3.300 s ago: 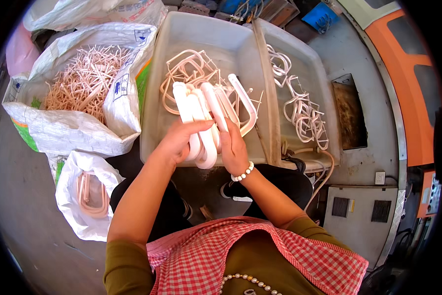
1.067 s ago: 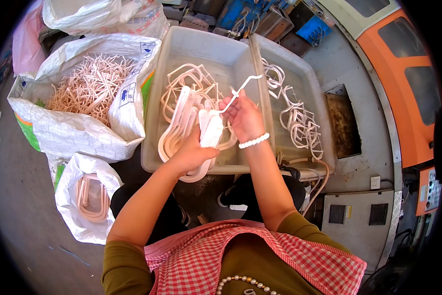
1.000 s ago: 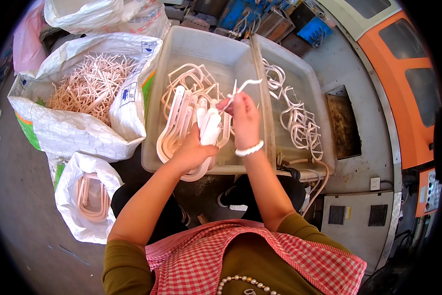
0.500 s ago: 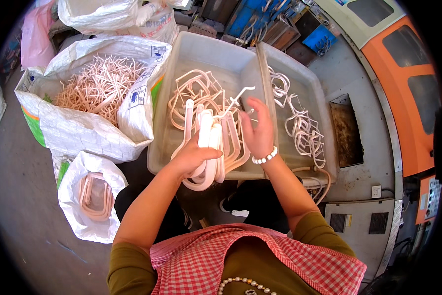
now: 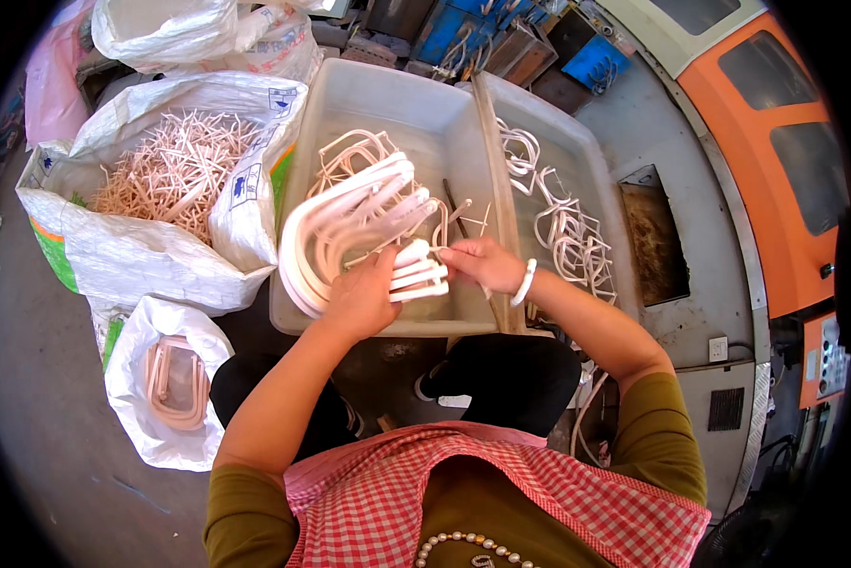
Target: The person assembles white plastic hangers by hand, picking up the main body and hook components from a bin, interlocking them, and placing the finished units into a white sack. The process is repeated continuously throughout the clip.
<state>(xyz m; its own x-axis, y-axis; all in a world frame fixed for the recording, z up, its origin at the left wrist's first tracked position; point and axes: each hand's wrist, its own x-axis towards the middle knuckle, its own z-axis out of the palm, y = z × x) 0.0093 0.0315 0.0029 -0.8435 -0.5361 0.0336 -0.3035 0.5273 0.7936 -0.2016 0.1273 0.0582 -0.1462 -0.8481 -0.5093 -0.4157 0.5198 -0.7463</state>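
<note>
My left hand (image 5: 364,295) is wrapped round a bundle of pale pink U-shaped plastic pieces (image 5: 297,256), which look like handles. The bundle is tilted, its curved ends to the left and its straight ends towards my right hand. At those ends, my right hand (image 5: 487,265) is closed in a pinch; what lies between the fingertips is too small to make out. Beneath the bundle, more pink bent plastic pieces (image 5: 354,147) lie in a large translucent tub (image 5: 397,90).
On the right, a second tub (image 5: 563,133) holds a tangle of thin plastic runners (image 5: 567,227). To the left, a white woven sack (image 5: 151,260) is full of pink scraps (image 5: 174,170). A smaller white bag (image 5: 127,393) holds U-shaped pieces. An orange machine (image 5: 776,170) stands far right.
The bundle has turned from upright to lying sideways, its ends now facing right. My right hand has come down and closed at those ends; its fingers were raised and apart before.
</note>
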